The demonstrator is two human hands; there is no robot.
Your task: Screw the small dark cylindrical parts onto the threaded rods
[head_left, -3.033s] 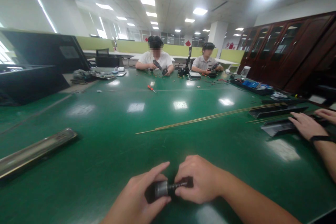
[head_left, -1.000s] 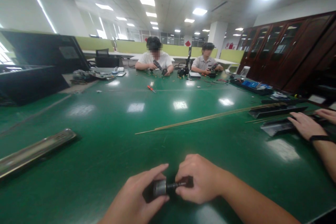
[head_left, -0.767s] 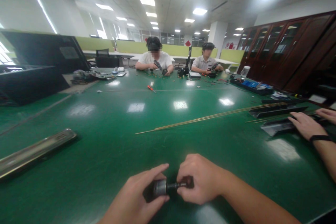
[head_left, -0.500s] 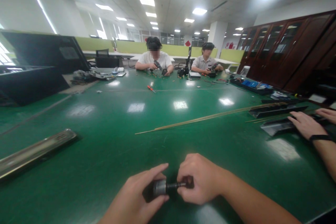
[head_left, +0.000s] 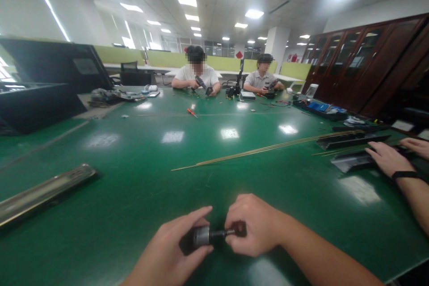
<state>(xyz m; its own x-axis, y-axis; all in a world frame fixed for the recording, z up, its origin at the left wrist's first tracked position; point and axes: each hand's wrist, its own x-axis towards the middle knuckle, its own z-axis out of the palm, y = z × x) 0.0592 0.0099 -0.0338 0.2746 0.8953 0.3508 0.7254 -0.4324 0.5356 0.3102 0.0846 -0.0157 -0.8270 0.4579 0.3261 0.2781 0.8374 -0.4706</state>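
Near the front edge of the green table, a short cylinder-shaped part (head_left: 201, 236), silver and black with a thin dark shaft, lies sideways between my hands. My left hand (head_left: 177, 243) is curled around the cylinder, thumb below and fingers above; the index finger is stretched out clear of it. With thumb and fingertips, my right hand (head_left: 253, 228) pinches the far end of the shaft (head_left: 219, 233). Exactly what kind of part it is cannot be made out.
A long metal channel (head_left: 47, 192) lies at left. Thin brass-coloured rods (head_left: 248, 153) cross the table at right, near dark metal channels (head_left: 348, 161) touched by another person's hands (head_left: 390, 158). A red screwdriver (head_left: 192, 112) lies farther back. Two people sit opposite, holding power tools.
The view has shifted very slightly. Both my hands keep the same hold on the part, with hardly any visible movement.
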